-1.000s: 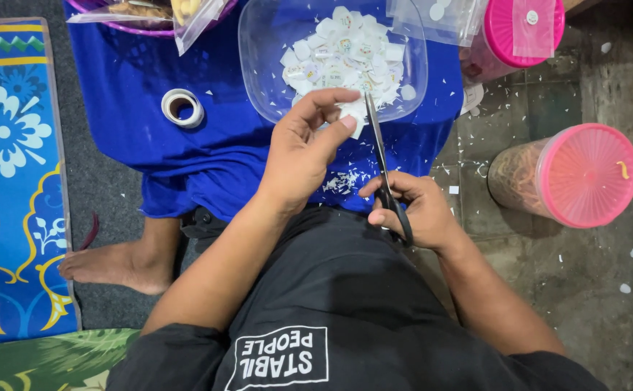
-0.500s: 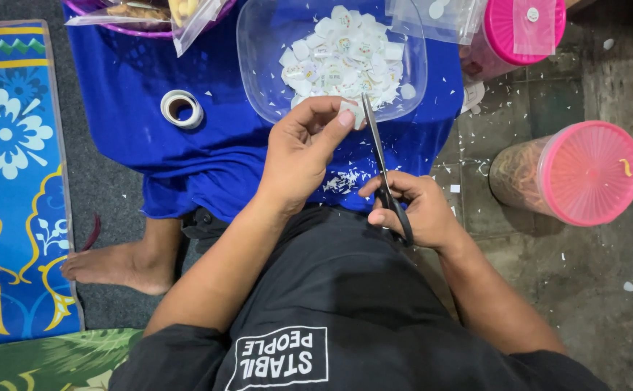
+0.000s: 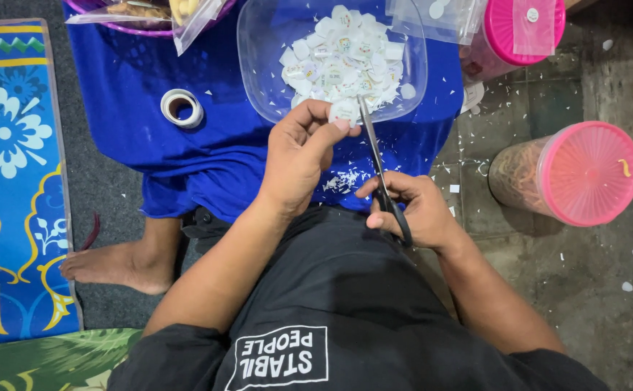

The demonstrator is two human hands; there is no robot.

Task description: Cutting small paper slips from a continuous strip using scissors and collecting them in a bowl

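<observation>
The left hand (image 3: 298,156) pinches a small white paper cutout (image 3: 345,111) between thumb and curled fingers, holding it just at the near rim of the clear plastic tub (image 3: 258,69). The blades of the black-handled scissors (image 3: 378,170) meet the right edge of that cutout; whether the blades are parted or closed there cannot be told. The right hand (image 3: 418,210) grips the scissor handles, thumb and fingers hooked through the loops and curled tight around them, nearer the person than the tub.

The tub lies on a blue cloth (image 3: 150,137) spread over the person's lap and holds a heap of round white paper pieces (image 3: 342,54), piled toward its far right. Fine white paper trimmings (image 3: 342,179) lie scattered on the cloth just below the tub, between the two hands. Left of the tub, on the same cloth, sits a roll of white tape (image 3: 182,108). Beyond the tub's far-left corner, clear plastic bags (image 3: 186,14) lie across a purple-rimmed bowl (image 3: 143,30).

Right of the tub, a jar with a pink lid (image 3: 523,32) stands at the top edge, and a second pink-lidded jar (image 3: 584,174) lies tipped on its side on the grey floor (image 3: 606,311), well apart from the tub. Far left of the tub lies a blue patterned mat (image 3: 9,181), with the person's bare foot (image 3: 110,264) just beside it.
</observation>
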